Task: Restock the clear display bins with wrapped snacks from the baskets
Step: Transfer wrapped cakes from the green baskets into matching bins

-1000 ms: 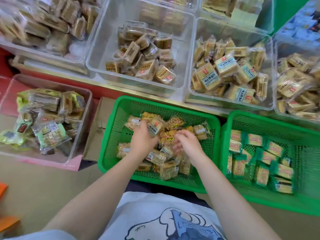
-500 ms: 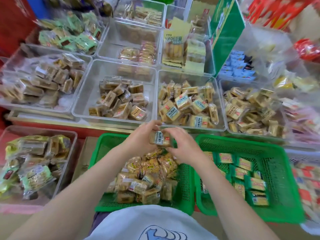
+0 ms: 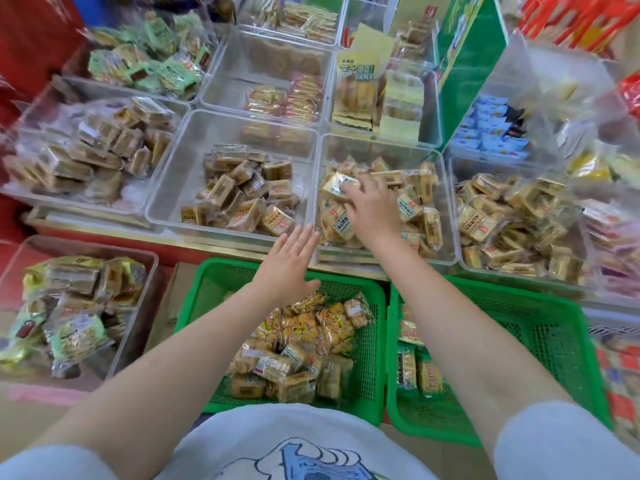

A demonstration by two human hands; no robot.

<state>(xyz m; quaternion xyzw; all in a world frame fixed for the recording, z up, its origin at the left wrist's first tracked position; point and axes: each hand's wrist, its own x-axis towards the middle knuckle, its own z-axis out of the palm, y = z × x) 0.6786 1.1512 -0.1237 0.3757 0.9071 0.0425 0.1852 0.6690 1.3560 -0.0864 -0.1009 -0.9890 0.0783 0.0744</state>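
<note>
Green plastic forms two baskets at the bottom of the frame; the left basket (image 3: 372,344) is partly covered by the forearms, and the right basket (image 3: 540,344) is largely hidden by the right arm, so only a few snacks can be seen along its left wall. The right edge of the frame is blurred, and the packets there cannot be made out. Print on the wrappers is too small to read.

A mixed heap of yellow and tan wrapped snacks (image 3: 298,344) is held in the left basket. Above the baskets, a row of clear bins is seen: the centre bin (image 3: 180,188) is about half filled with tan blocks, and the bin to its right (image 3: 446,202) is filled with pale packets bearing blue-white labels.

The right hand (image 3: 372,209) is placed inside that bin, fingers spread over the pile, and a labelled snack (image 3: 337,183) is touched at the fingertips; whether it is grasped cannot be told. The left hand (image 3: 289,261) is held flat with fingers straight above the far rim of the left basket, nothing in it.
</note>
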